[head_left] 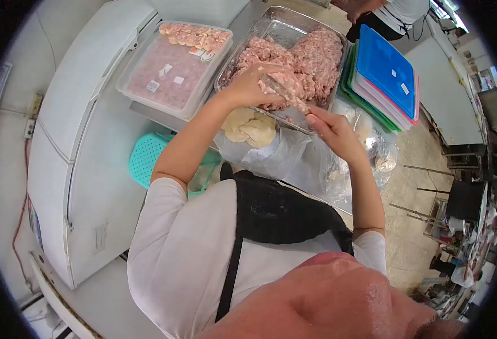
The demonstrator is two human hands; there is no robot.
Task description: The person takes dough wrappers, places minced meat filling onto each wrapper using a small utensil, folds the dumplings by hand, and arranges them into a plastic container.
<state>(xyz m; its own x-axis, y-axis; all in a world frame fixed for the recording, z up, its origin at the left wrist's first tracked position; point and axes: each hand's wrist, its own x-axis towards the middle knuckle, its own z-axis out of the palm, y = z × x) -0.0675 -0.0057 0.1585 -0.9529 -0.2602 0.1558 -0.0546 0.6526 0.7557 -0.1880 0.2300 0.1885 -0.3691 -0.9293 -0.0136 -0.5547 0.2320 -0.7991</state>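
Observation:
My right hand grips the handle end of a flat, narrow spatula-like tool smeared with minced meat. Its far end reaches into my left hand, which is cupped with curled fingers; what lies in that palm is mostly hidden. Both hands are over the near edge of a metal tray with mounds of raw minced meat. Just below my left hand, a pile of pale round dough wrappers sits on a plastic bag.
Left of the tray is a clear plastic container with small filled pieces along its far end. Coloured lids are stacked at right, near a plastic bag. A turquoise basket stands beside the white freezer. Another person stands beyond.

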